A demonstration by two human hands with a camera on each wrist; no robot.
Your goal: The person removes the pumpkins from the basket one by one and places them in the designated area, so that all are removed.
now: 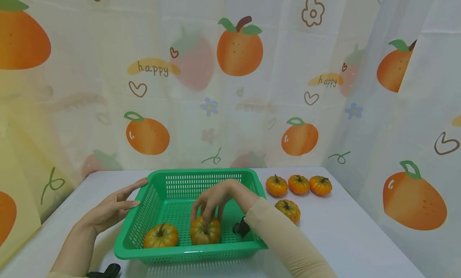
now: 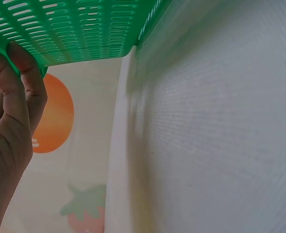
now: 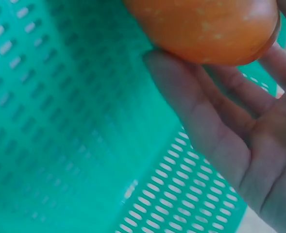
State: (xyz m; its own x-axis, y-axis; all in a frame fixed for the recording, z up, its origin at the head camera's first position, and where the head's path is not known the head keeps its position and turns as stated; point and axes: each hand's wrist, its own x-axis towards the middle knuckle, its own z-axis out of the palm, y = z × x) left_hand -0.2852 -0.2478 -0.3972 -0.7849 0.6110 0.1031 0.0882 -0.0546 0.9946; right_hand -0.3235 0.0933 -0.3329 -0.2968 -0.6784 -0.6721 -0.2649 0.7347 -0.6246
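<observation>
In the head view, my right hand (image 1: 213, 200) reaches down into the green plastic basket (image 1: 191, 251) and grips a small orange pumpkin (image 1: 206, 235) from above. The right wrist view shows the smooth orange side of that pumpkin (image 3: 210, 29) between the thumb and fingers. Left of it, a second pumpkin (image 1: 161, 236) sits on the basket floor. My left hand (image 1: 111, 208) touches the basket's left rim with extended fingers and thumb. From the left wrist, its fingertips (image 2: 24, 56) show against the outside of the slotted wall.
Right of the basket, three pumpkins stand in a row, the middle one (image 1: 298, 185) among them. Another pumpkin (image 1: 288, 211) lies nearer, partly behind my right sleeve (image 1: 284, 238). A white tabletop (image 1: 353, 230) carries everything, with a fruit-printed curtain (image 1: 252, 110) behind.
</observation>
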